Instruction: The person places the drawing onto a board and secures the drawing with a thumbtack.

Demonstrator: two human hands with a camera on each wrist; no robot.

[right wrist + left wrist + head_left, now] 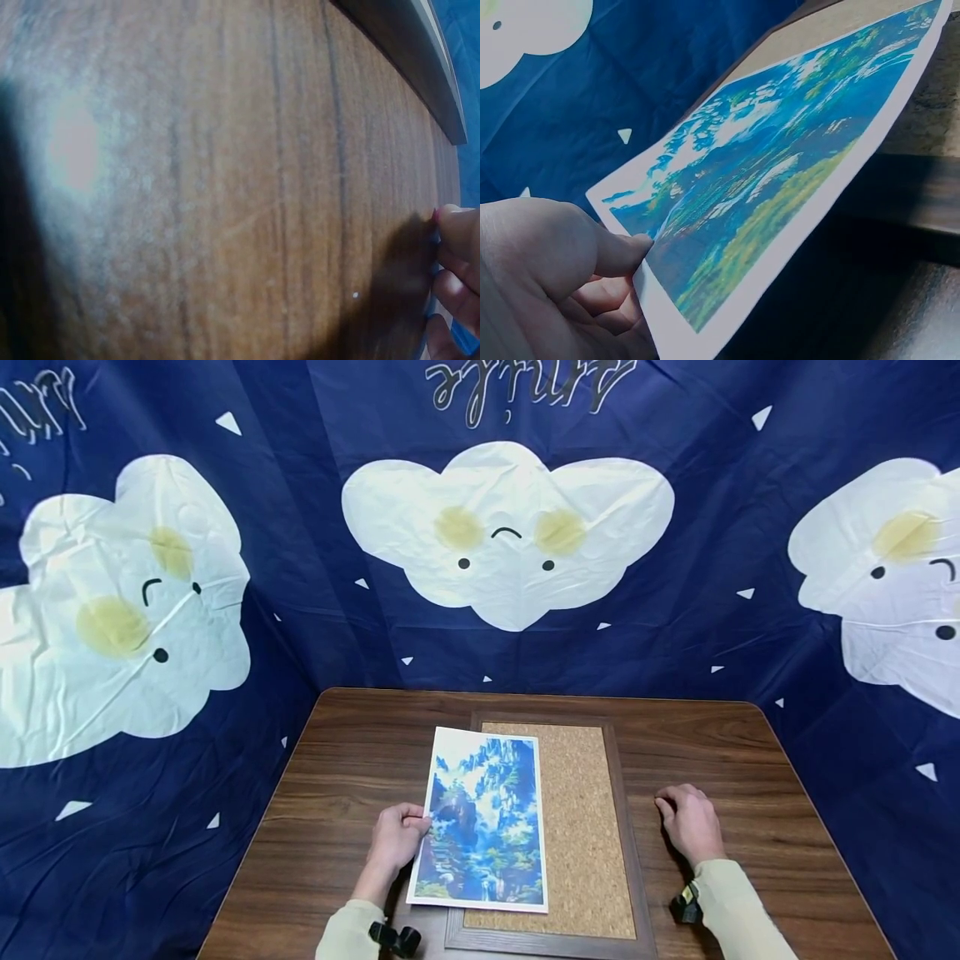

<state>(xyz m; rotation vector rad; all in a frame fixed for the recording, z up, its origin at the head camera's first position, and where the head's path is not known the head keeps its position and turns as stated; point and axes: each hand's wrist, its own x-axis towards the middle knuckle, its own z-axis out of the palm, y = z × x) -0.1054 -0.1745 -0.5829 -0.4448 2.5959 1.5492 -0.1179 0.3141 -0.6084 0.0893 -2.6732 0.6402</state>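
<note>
My left hand pinches the left edge of a printed landscape picture with a white border, blue cliffs and a waterfall. In the left wrist view, the thumb presses on the print's margin, with the other fingers behind it. The sheet is tilted and covers the left part of a framed cork board. Right of the board, my right hand is low over the table with curled fingers. A tiny pinkish-red thing shows at its fingertips in the right wrist view; its kind is too small to tell.
The board's brown frame lies on a dark wood-grain table. Dark blue cloth with white clouds hangs behind and on both sides. Each wrist carries a small black camera.
</note>
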